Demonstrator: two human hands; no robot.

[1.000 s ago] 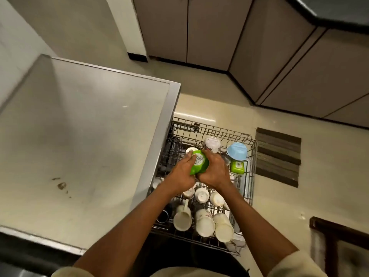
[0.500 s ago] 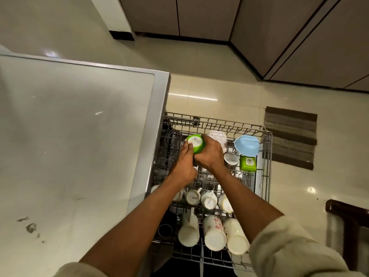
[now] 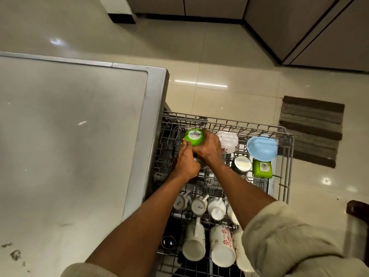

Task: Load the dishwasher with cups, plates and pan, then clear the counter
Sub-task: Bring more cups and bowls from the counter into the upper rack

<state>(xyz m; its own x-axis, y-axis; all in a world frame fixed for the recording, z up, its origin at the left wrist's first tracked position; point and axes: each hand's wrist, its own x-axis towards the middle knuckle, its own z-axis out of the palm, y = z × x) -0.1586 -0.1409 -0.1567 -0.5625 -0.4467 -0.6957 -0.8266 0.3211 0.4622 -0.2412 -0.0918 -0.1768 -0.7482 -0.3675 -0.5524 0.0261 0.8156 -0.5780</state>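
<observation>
Right hand (image 3: 207, 149) fingers curl round the green cup (image 3: 194, 136), bottom up, at their ten o'clock; left hand (image 3: 186, 160) fingers touch its lower side from six o'clock, over the dishwasher rack's (image 3: 287, 156) far-left corner.

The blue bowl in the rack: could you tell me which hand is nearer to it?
Right. The right hand holds the green cup, left of the blue bowl; the left hand lies farther left.
</observation>
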